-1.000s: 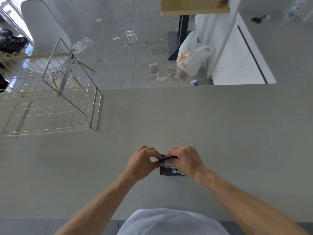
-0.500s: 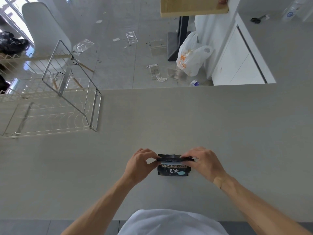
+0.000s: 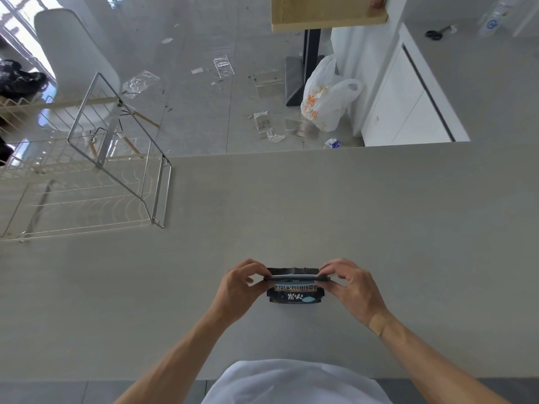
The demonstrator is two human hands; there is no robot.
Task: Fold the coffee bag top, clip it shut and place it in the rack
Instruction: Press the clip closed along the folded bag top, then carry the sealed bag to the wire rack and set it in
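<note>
On the grey counter [image 3: 379, 214], the coffee bag [image 3: 295, 295] is standing crosswise, top folding over, while I'm pinching its ends between my left hand [image 3: 237, 287] and right hand [image 3: 354, 285].

A dark coffee bag [image 3: 295, 295] stands on the grey bench [image 3: 379, 214], its top pinched at each end by the left hand [image 3: 237, 288] and right hand [image 3: 354, 287]. The wire rack [image 3: 87, 196] sits well apart at far left.
</note>
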